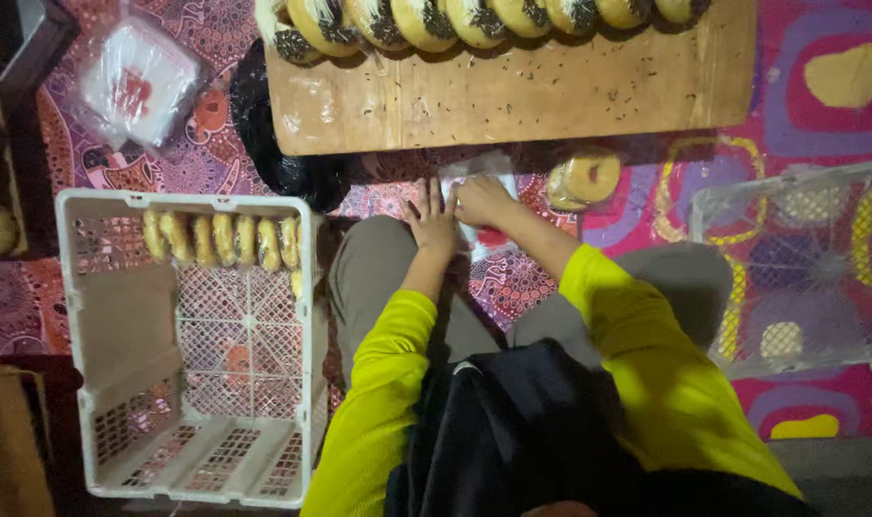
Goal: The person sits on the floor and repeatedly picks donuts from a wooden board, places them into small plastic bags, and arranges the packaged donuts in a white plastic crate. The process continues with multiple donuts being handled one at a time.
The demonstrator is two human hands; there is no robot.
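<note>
My left hand [432, 222] and my right hand [482, 201] meet over a clear plastic bag with a red mark [484, 235] lying on the patterned mat by my knees. Both hands pinch or press on the bag; the fingers are partly closed on its top edge. A bagged doughnut [585, 178] lies just right of my right hand. A wooden board [513, 91] beyond my hands carries a row of doughnuts with dark sprinkles [474, 19].
A white plastic crate [120, 316] to my left holds a row of wrapped doughnuts [221, 239]. A clear plastic crate [800, 268] stands at the right. A stack of plastic bags [139, 81] lies at upper left, a black bag [283, 163] by the board.
</note>
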